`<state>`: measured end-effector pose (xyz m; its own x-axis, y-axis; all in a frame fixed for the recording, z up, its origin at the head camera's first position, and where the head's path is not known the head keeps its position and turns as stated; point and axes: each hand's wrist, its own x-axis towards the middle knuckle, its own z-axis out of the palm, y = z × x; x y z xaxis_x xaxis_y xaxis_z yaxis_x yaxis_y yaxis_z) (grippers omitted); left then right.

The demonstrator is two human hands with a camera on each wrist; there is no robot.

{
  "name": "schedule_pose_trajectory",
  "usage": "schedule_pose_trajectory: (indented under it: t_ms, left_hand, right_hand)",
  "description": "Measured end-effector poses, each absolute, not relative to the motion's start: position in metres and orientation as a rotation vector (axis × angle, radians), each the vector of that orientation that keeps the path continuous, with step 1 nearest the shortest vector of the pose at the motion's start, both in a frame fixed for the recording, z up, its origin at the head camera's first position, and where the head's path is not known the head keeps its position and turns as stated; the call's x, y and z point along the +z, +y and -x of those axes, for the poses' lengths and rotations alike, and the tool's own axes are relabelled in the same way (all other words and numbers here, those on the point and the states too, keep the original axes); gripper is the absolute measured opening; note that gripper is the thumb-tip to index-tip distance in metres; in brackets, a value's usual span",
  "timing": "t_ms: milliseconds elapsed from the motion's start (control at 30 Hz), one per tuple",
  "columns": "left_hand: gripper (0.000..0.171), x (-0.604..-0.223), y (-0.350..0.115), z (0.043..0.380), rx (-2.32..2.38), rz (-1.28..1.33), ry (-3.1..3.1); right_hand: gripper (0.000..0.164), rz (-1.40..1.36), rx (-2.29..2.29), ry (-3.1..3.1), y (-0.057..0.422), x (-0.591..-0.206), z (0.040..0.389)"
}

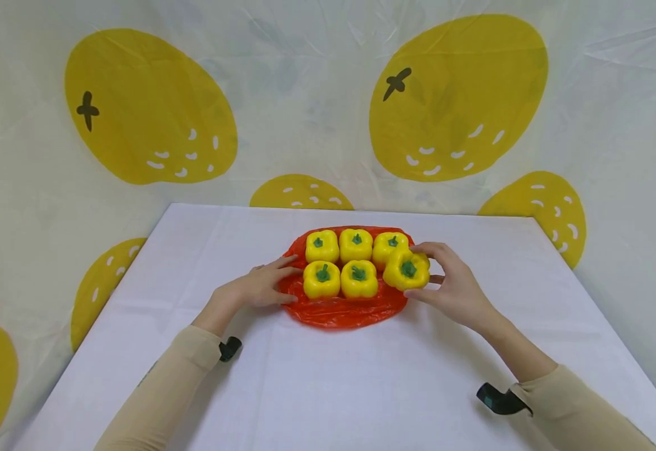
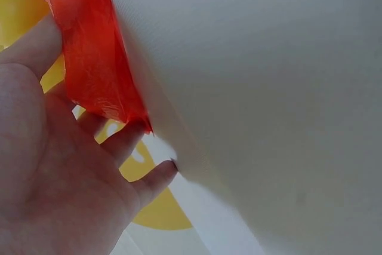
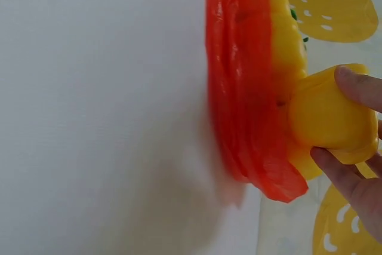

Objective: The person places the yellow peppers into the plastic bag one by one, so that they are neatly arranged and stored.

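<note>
Several yellow bell peppers with green stems, such as this front-row pepper (image 1: 322,279), sit in two rows in a red plastic bag (image 1: 345,315). At the bag's right end my right hand (image 1: 459,289) grips another bell pepper (image 1: 404,269) between thumb and fingers. That pepper is tilted and overlaps the back-right pepper (image 1: 387,245). My left hand (image 1: 263,283) rests at the bag's left edge, its fingers spread and touching the plastic. In the left wrist view, the bag's rim (image 2: 98,58) lies against the fingers. The right wrist view shows the held pepper (image 3: 331,114) beside the bag's crumpled side (image 3: 239,88).
A white table (image 1: 328,388) lies under the bag. Behind it hangs a pale cloth (image 1: 305,94) printed with large yellow fruit shapes. Dark wrist mounts (image 1: 502,399) stick out at the beige sleeves (image 1: 164,388).
</note>
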<state>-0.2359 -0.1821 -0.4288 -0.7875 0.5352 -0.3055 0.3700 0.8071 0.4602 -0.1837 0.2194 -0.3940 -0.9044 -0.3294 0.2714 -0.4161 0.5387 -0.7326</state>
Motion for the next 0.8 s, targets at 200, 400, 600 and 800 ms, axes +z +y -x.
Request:
schedule_pose_trajectory:
  t_ms: [200, 400, 600, 800]
  left_hand:
    - [0.068, -0.430, -0.182, 0.235, 0.529, -0.684, 2.574]
    - [0.068, -0.430, -0.181, 0.235, 0.525, -0.685, 2.575]
    - [0.069, -0.431, -0.180, 0.236, 0.523, -0.689, 2.577]
    - [0.069, -0.430, -0.180, 0.237, 0.511, -0.677, 2.575]
  right_hand:
    - [0.073, -0.668, 1.305, -2.696, 0.214, -0.404, 0.182]
    - [0.072, -0.648, 1.287, -2.743, 0.211, -0.408, 0.183]
    - [0.069, -0.608, 1.280, -2.789, 0.210, -0.412, 0.184]
    - [0.069, -0.566, 1.280, -2.819, 0.208, -0.414, 0.185]
